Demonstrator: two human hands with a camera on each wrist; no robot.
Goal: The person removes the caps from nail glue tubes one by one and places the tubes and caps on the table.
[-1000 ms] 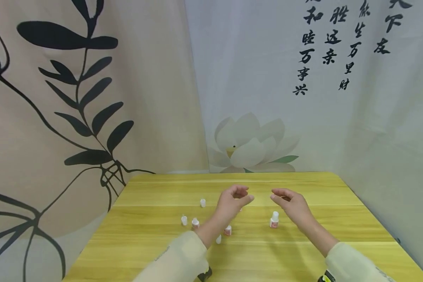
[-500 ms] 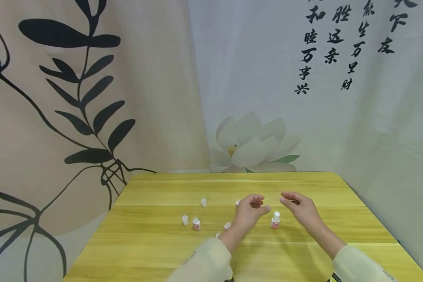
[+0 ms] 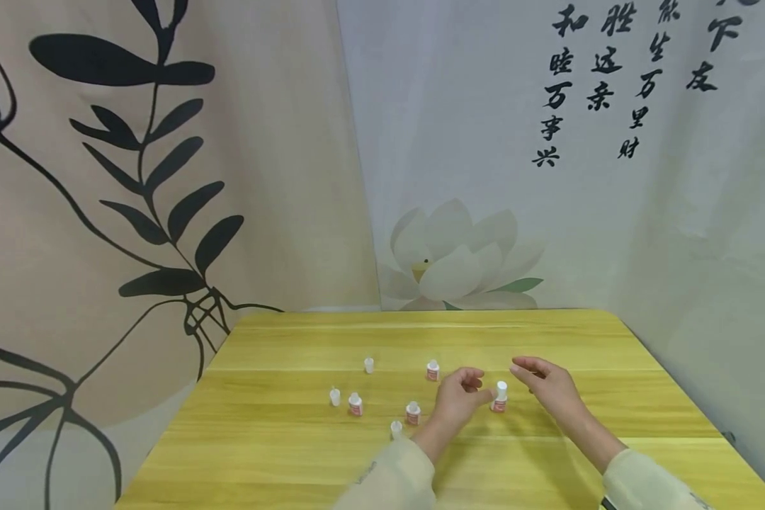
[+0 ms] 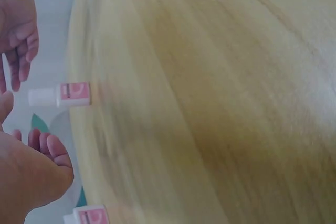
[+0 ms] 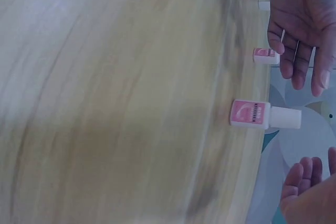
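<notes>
A small white bottle (image 3: 499, 405) with a pink label and a tall white cap (image 3: 501, 389) stands upright on the wooden table, between my two hands. On its left is my left hand (image 3: 457, 402), fingers loosely bent and holding nothing, its thumb tip close to the bottle in the head view. My right hand (image 3: 551, 386) hovers on the other side, relaxed and holding nothing. Both wrist views show a gap between the bottle (image 4: 75, 94) and each hand; the right wrist view has the same bottle (image 5: 250, 114) with the left hand (image 5: 302, 24) apart from it.
Three more pink-labelled bottles stand to the left: one at the back (image 3: 433, 370), one in the middle (image 3: 413, 414), one farther left (image 3: 355, 405). Loose white caps lie near them: a far one (image 3: 369, 365), a left one (image 3: 335, 397), a near one (image 3: 397, 429). A printed curtain hangs behind.
My left hand has moved right and down toward the capped bottle, uncovering the bottles behind it. My right hand has shifted slightly right and lower. The bottles stay in place.
</notes>
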